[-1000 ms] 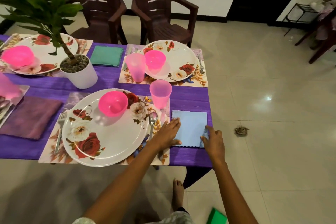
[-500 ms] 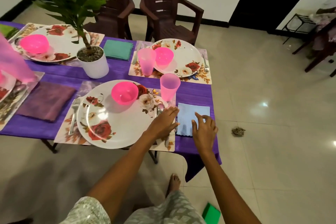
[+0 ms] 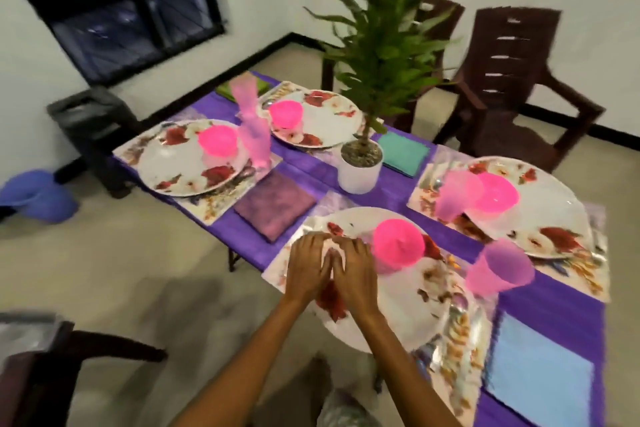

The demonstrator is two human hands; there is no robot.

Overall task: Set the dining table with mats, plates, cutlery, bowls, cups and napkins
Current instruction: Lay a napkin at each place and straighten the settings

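Partly, both hands (image 3: 330, 269) hide the blurred near plate's (image 3: 398, 319) left rim.

blur: whole frame | hidden: near plate (image 3: 408, 319) rim under hands

Glossy plate (image 3: 398, 315); translucent plastic cup (image 3: 498, 270); cloth napkin (image 3: 540, 367)
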